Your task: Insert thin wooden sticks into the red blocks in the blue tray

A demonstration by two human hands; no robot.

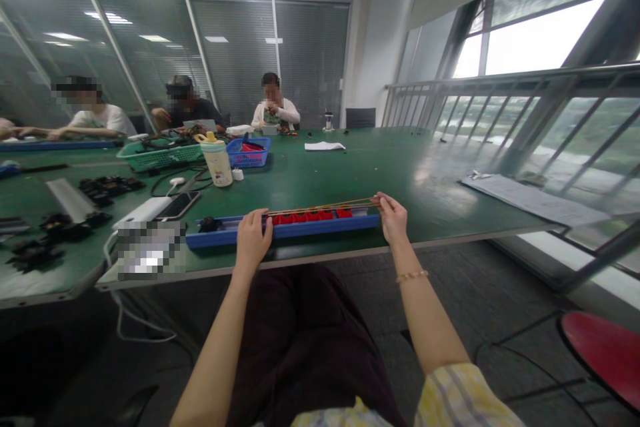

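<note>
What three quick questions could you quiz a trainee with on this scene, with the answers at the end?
1. Which hand pinches the right-hand ends of the thin strands stretched above the blue tray?
2. True or false: the yellow-lidded bottle stands upright on the green table, farther from the person than the tray.
3. What colour are the pieces in the tray beneath the strands? A) green B) red C) white

Key:
1. The right hand.
2. True.
3. B.
</note>
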